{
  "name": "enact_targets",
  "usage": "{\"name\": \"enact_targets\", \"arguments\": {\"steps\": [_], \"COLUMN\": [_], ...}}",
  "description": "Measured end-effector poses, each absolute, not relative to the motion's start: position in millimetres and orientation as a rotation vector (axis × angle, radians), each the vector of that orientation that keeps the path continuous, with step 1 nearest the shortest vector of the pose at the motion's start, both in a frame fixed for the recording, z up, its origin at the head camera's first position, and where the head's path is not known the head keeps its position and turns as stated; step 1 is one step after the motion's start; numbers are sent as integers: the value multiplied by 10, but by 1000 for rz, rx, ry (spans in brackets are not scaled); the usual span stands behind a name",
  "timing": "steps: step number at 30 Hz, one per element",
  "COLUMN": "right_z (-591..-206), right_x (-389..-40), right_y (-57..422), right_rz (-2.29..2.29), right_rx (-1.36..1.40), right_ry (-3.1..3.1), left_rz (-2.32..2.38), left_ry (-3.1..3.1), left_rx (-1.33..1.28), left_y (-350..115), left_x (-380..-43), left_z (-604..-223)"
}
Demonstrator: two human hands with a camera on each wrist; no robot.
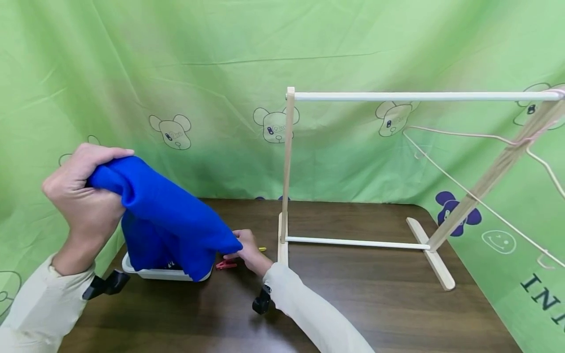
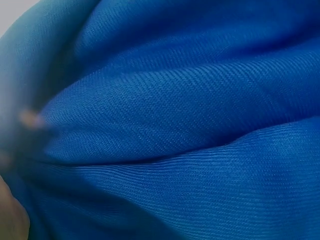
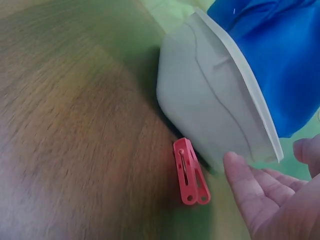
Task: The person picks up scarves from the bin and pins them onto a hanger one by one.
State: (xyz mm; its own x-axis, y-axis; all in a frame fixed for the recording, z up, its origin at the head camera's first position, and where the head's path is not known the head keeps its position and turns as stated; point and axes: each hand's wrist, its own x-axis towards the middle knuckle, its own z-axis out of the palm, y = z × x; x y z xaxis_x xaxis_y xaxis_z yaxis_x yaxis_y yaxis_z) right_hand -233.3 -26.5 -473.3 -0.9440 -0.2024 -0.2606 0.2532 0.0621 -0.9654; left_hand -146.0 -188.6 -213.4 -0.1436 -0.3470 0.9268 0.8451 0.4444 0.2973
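Observation:
My left hand (image 1: 86, 186) grips a bunched end of a blue cloth (image 1: 172, 215), holding it up over a white plastic bin (image 1: 169, 275). The cloth drapes down to the right and covers most of the bin's opening. Its folds fill the left wrist view, where the weave of the cloth (image 2: 175, 110) shows up close. My right hand (image 1: 249, 252) is beside the cloth's lower right corner. From the right wrist, that hand (image 3: 272, 200) has thumb and fingers apart with nothing between them, close to the bin's wall (image 3: 200, 85). A pink clothespin (image 3: 190, 172) lies beside the bin.
A wooden drying rack (image 1: 287, 166) with white rods (image 1: 357, 242) stands to the right on the brown table (image 1: 353, 304). A pale pink hanger (image 1: 463, 191) hangs at its right end. Behind the right hand, a small yellow item (image 1: 262, 249) peeks out. Green curtain (image 1: 229, 49) surrounds the table.

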Motion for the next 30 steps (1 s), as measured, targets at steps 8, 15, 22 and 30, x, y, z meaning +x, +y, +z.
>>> {"name": "enact_targets", "arguments": {"steps": [8,15,22,30], "right_z": [-4733,-4749,-4701,-4541], "right_x": [-2337,-2276,-2226,-2073], "right_y": [-152,-36,122,280], "right_rz": [-2006,-1996,-2009,-2003], "right_rx": [23,-49,-107,-111], "right_ry": [1996,1965,2006,2017], "left_rz": [-1121,-1146,-1146,-1115], "left_ry": [-1333,-1322,-1305,-1313], "left_rx": [-503,-516,-516,-470], "left_y": [-1829,-1783,-1777,-1822], "left_x": [-1451,-1450,-1502,-1604], "left_z": [-2105,-2094,-2104,-2124]}}
